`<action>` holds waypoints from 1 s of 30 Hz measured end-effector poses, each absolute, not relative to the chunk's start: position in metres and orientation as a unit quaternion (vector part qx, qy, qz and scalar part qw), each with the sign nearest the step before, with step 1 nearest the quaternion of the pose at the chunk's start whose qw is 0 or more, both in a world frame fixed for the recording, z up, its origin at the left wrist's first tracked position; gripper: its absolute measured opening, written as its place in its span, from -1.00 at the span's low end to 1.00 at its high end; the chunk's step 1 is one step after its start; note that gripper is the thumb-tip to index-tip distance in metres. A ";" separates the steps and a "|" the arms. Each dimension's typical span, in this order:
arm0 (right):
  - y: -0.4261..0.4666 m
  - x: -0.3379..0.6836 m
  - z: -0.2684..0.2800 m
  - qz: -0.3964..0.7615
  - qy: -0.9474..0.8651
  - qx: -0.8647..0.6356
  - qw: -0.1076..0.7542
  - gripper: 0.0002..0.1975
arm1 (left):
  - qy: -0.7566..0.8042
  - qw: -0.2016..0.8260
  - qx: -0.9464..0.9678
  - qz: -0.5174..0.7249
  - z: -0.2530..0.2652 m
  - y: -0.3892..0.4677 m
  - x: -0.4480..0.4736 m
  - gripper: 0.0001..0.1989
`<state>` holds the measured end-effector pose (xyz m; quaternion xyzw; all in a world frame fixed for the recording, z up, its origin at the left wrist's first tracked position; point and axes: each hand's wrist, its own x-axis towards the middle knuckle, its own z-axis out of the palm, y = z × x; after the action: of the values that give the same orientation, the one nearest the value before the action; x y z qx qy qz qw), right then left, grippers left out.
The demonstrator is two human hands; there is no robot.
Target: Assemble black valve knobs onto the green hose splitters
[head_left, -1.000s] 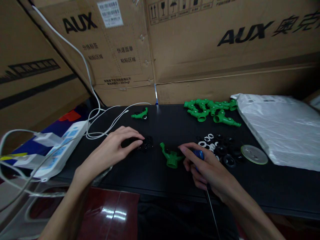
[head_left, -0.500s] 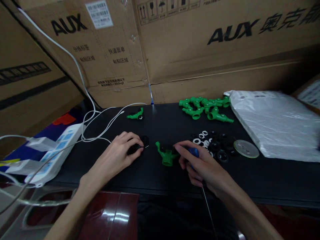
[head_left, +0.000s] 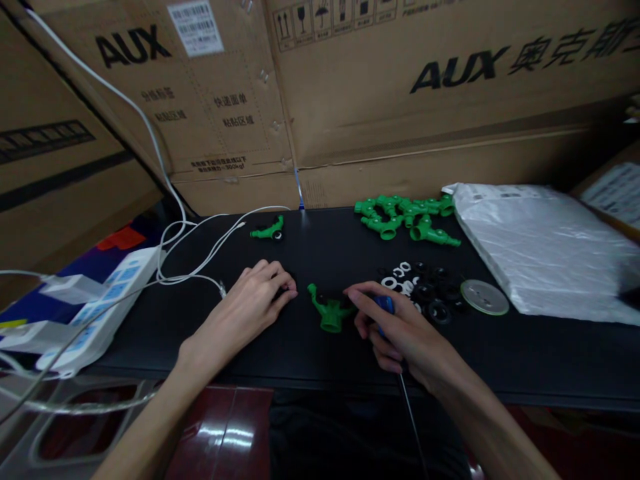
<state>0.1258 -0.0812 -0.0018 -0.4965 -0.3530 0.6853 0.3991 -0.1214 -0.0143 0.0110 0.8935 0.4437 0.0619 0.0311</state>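
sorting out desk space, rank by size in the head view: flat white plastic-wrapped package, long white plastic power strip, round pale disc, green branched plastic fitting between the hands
Package
Power strip
Disc and fitting: too alike to rank

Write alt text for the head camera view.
A person's right hand holds a blue-handled tool, with a green branched fitting between it and the left hand on a black table. Beyond are white rings, black rings, more green fittings and cardboard boxes.
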 end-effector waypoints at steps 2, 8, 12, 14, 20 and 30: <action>-0.082 0.126 -0.002 0.687 -0.356 -0.491 0.400 -0.60 | 0.433 0.026 0.898 0.073 0.009 -0.013 -0.119 -0.87; -0.082 0.129 -0.001 0.689 -0.349 -0.486 0.409 -0.56 | 0.416 0.065 0.898 0.130 0.015 -0.009 -0.114 -0.86; -0.083 0.131 -0.002 0.694 -0.347 -0.477 0.412 -0.59 | 0.465 0.100 0.865 0.157 0.029 -0.004 -0.114 -0.84; -0.082 0.131 -0.003 0.698 -0.345 -0.473 0.411 -0.60 | 0.464 0.130 0.857 0.180 0.037 -0.002 -0.110 -0.79; -0.081 0.134 -0.002 0.703 -0.338 -0.463 0.422 -0.58 | 0.331 0.276 0.875 0.223 0.048 0.006 -0.075 -0.78; -0.083 0.138 -0.002 0.720 -0.318 -0.434 0.438 -0.63 | 0.316 0.416 0.824 0.219 0.028 0.004 -0.064 -0.85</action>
<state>0.1376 -0.0828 -0.0024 -0.4337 -0.3183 0.7203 0.4380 -0.0640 0.0041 0.0276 0.8239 0.3156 0.2195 0.4164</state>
